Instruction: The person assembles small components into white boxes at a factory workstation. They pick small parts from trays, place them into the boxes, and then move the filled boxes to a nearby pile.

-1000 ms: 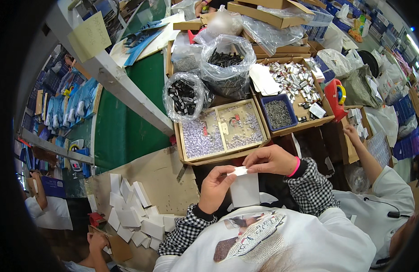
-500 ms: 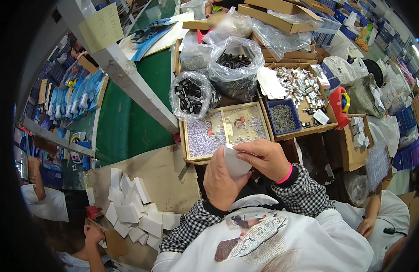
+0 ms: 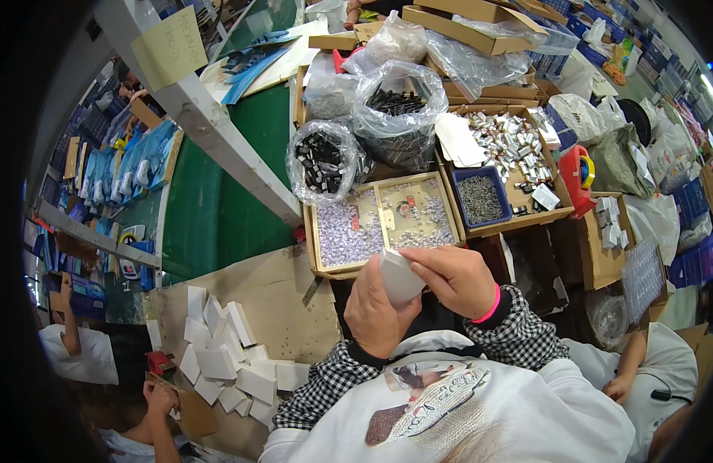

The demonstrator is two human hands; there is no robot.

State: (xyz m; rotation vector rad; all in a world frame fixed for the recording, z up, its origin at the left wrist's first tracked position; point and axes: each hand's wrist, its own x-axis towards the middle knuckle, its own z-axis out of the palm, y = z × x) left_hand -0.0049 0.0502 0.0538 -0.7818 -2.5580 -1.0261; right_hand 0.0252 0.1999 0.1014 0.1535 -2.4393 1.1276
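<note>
A small white box (image 3: pixel 401 279) is held upright in front of my chest. My left hand (image 3: pixel 369 315) wraps round its left side and base. At its top edge, the fingertips of my right hand (image 3: pixel 460 284) are pinched together against the right corner. Just beyond both hands lies a divided wooden tray (image 3: pixel 385 221) with tiny pale lilac parts, denser in its left half. To my left, several similar white boxes (image 3: pixel 216 363) are heaped on brown cardboard (image 3: pixel 298 328). The underside of the held box is hidden by my left hand.
Plastic bags of black parts (image 3: pixel 323 162) stand behind the tray. On the right, a carton of small silvery parts (image 3: pixel 507 147) holds a blue bin (image 3: pixel 480 197) of tiny metal pieces. A white post (image 3: pixel 210 119) slants across the green surface (image 3: pixel 210 201). Other people work on both sides.
My right hand has shifted slightly right and down, its fingers drawn closer along the box's top edge. The box has tipped a little in my left hand.
</note>
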